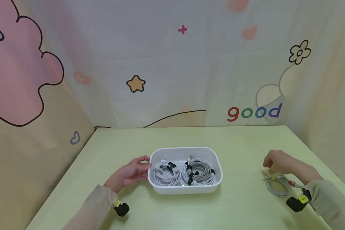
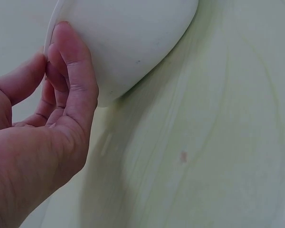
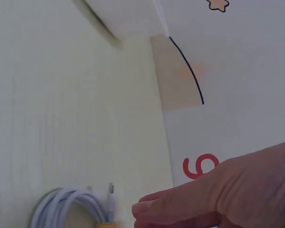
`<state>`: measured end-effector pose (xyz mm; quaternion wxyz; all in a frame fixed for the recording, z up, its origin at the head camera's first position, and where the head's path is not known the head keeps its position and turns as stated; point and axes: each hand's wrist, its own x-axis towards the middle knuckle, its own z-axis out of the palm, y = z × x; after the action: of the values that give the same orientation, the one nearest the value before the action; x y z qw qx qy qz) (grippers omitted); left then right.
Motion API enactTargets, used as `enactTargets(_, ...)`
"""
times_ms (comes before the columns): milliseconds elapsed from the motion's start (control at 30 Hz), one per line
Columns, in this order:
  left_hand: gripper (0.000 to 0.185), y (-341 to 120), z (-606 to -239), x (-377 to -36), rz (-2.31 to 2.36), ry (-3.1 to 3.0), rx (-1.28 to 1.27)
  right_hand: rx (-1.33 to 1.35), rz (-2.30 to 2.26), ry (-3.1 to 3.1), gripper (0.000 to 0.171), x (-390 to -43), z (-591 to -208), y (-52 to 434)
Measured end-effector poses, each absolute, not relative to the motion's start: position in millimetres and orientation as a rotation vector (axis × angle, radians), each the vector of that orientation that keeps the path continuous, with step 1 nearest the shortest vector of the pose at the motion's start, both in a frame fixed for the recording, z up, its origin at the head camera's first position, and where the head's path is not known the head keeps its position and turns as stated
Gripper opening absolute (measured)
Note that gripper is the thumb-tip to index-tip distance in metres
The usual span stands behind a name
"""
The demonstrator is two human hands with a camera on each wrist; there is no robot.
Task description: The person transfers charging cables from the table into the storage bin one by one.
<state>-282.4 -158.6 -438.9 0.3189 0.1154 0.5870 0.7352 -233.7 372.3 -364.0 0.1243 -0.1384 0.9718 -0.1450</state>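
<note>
A white plastic bin (image 1: 185, 190) stands mid-table with coiled white cables (image 1: 199, 172) inside, bound with black ties. My left hand (image 1: 133, 171) pinches the bin's left rim between thumb and fingers; in the left wrist view, the index finger lies along the bin's outer wall (image 2: 128, 42). Off to the right, a coiled grey-white cable (image 1: 279, 187) with a yellow tie lies on the table. Just above and behind it hovers my right hand (image 1: 280, 162), fingers loosely bent downward. The right wrist view shows that hand (image 3: 194, 204) apart from the cable's plug (image 3: 111, 194), holding nothing visible.
A red-tied cable portion (image 1: 292, 183) lies by the right wrist, partly hidden by the forearm and wrist camera (image 1: 298, 202). The pale green table (image 1: 189, 210) meets a printed cloth backdrop (image 1: 166, 64) at the back and both sides.
</note>
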Motion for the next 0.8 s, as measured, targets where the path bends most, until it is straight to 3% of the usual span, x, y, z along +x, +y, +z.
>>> enactTargets(433,0.015,-158,-434,-282,1.925,1.542,0.315,-0.486,-0.337,2.882,0.015,-232,-393,380)
enactTargets(800,0.015,-158,-435,-280,1.938,1.531,0.296,-0.453,-0.729,2.712,0.014,-243,-392,376)
